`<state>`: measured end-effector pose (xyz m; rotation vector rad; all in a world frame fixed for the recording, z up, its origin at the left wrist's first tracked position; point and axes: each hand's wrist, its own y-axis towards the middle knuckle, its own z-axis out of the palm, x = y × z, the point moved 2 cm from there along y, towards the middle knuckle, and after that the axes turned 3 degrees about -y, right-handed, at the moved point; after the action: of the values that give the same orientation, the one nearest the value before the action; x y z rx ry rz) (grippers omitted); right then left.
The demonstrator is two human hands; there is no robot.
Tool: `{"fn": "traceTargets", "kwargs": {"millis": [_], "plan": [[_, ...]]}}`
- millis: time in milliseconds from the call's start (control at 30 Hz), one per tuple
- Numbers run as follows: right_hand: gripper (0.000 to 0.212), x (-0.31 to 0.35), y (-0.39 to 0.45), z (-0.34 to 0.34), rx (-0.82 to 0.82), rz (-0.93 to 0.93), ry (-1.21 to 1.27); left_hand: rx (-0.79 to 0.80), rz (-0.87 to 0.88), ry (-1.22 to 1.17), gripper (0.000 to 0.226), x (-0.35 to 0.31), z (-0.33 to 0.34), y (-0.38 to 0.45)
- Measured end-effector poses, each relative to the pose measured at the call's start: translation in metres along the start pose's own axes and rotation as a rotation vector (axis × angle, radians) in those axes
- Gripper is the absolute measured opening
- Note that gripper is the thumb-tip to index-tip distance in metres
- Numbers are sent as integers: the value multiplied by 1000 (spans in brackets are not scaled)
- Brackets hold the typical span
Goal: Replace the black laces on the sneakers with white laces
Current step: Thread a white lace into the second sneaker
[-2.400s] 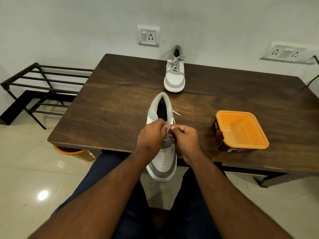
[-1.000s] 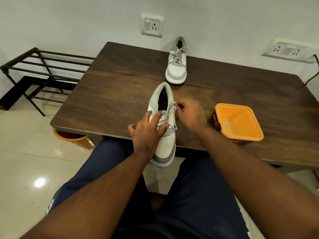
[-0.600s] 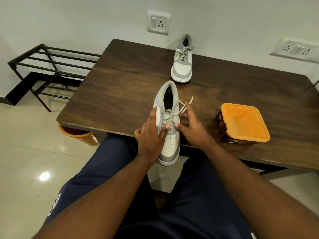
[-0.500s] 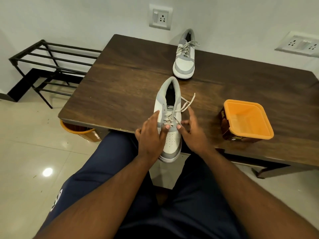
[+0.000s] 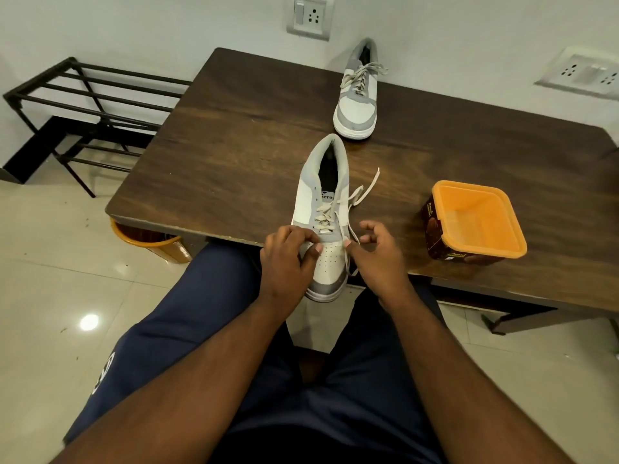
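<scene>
You're letting go of the lace end now: half a second back your right hand (image 5: 376, 259) was up by the eyelets, and now it's sitting lower beside the toe, fingers loosely curled and holding nothing, thumb just brushing the white lace (image 5: 351, 209) where it trails down the side. Your left hand (image 5: 288, 259) is sliding down too, gripping the near sneaker (image 5: 326, 209) at the toe box, thumb pressing on top. That sneaker is lying at the near edge of the worktop (image 5: 234, 155), toe overhanging toward your lap, with white lace crossing the lower eyelets and two loose ends spilling off to the right, so I'd say you're threading partway and the top holes are still waiting. Counting up: two sneakers, the far sneaker (image 5: 358, 92) by the wall already wearing a pale lace; one orange tub (image 5: 475, 222) at your right; no black laces showing anywhere.
</scene>
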<state>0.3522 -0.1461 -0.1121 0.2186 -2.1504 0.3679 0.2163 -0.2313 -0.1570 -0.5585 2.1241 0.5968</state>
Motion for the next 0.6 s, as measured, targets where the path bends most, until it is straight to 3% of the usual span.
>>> {"fn": "traceTargets", "kwargs": {"millis": [200,300,467,533,600], "plan": [[35,-11,-11,5,208,80,-350,-25,-8,-20,13,-2,-2,1],[27,-8,-23,1,357,110,-296,-27,-1,-17,11,-2,-2,0],[11,19,-51,0,607,88,-3,-21,50,-95,28,-7,-6,-1],[4,35,-56,0,613,93,282,22,-25,-359,32,-15,-14,-4],[5,49,-53,0,527,103,579,169,-242,-669,37,-26,-20,-11]]}}
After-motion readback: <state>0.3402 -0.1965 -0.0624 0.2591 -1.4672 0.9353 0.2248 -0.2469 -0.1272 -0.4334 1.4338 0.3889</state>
